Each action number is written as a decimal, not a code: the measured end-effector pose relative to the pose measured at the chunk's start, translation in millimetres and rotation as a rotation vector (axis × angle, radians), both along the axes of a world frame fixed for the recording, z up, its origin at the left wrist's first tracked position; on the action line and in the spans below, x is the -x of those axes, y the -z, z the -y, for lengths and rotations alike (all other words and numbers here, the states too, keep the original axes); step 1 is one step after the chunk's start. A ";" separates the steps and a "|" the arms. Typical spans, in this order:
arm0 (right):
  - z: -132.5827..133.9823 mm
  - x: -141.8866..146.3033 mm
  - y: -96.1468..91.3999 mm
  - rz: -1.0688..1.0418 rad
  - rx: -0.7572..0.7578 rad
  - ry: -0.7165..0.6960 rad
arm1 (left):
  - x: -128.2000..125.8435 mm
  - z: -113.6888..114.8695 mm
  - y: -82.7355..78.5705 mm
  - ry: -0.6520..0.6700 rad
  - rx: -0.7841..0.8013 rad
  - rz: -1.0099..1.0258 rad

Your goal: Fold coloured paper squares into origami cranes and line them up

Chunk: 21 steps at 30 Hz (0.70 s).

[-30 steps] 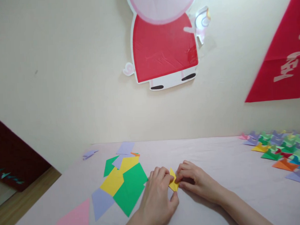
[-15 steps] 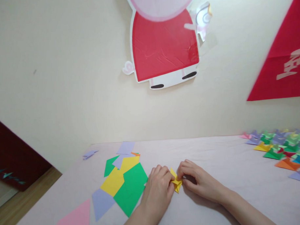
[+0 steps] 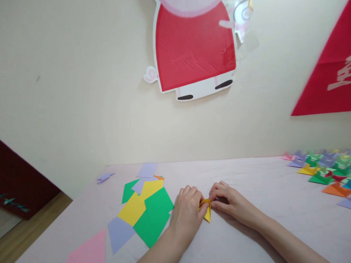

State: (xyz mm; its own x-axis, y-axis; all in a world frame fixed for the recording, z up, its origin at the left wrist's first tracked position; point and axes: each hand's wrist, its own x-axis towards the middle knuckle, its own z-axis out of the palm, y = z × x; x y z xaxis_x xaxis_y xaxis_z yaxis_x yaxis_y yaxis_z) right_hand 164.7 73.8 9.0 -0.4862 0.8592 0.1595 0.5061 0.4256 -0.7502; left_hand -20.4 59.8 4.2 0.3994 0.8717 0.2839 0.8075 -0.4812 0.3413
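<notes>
Between my two hands, low over the pale cloth, is a small folded piece of yellow paper (image 3: pixel 207 214), its point toward me. My left hand (image 3: pixel 187 209) pinches its left side between thumb and fingers. My right hand (image 3: pixel 228 198) has its thumb and fingertips closed on the right edge. Part of the fold is hidden behind the fingers. Just left of my left hand lies a green paper sheet (image 3: pixel 155 216), overlapping a yellow paper sheet (image 3: pixel 132 210).
Purple paper (image 3: pixel 120 234) and pink paper (image 3: pixel 87 253) lie at the front left. A folded purple piece (image 3: pixel 105 177) sits near the far left edge. Rows of folded paper shapes (image 3: pixel 337 189) stand at the right. Behind the table rises a wall (image 3: pixel 192 131) with a red cartoon cutout (image 3: pixel 195 50).
The yellow paper's upright upper point no longer shows, and its top now looks curved between my fingers. My hands stay nearly in place. The whole view has shifted slightly.
</notes>
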 end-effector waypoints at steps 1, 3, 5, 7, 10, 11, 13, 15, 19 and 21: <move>-0.1 0.6 0.1 0.002 0.004 0.007 | 0.4 -0.3 0.1 -0.003 0.008 0.004; -0.1 2.5 0.1 0.013 0.010 0.030 | 1.7 -0.7 0.1 0.002 0.027 0.017; 0.1 5.2 0.0 0.034 0.014 0.057 | 3.4 -1.0 -0.3 0.013 0.048 0.041; 0.1 8.7 0.0 0.065 0.009 0.088 | 4.8 -1.3 -0.9 0.020 0.071 0.069; -0.2 14.4 1.0 0.111 -0.008 0.144 | 5.4 -2.1 -1.4 0.016 0.106 0.099; -0.4 16.2 1.6 0.123 -0.011 0.160 | 5.3 -2.3 -1.2 0.016 0.110 0.109; -0.8 19.0 3.2 0.139 -0.011 0.186 | 5.2 -2.4 -0.2 0.021 0.104 0.128; -1.2 20.7 4.7 0.149 -0.006 0.210 | 5.8 -2.2 0.5 0.032 0.095 0.147; -2.5 21.6 6.9 0.144 0.003 0.225 | 9.6 -1.7 -3.9 0.067 0.112 0.151; -3.4 21.8 8.1 0.142 0.004 0.232 | 11.3 -1.6 -9.7 0.098 0.142 0.162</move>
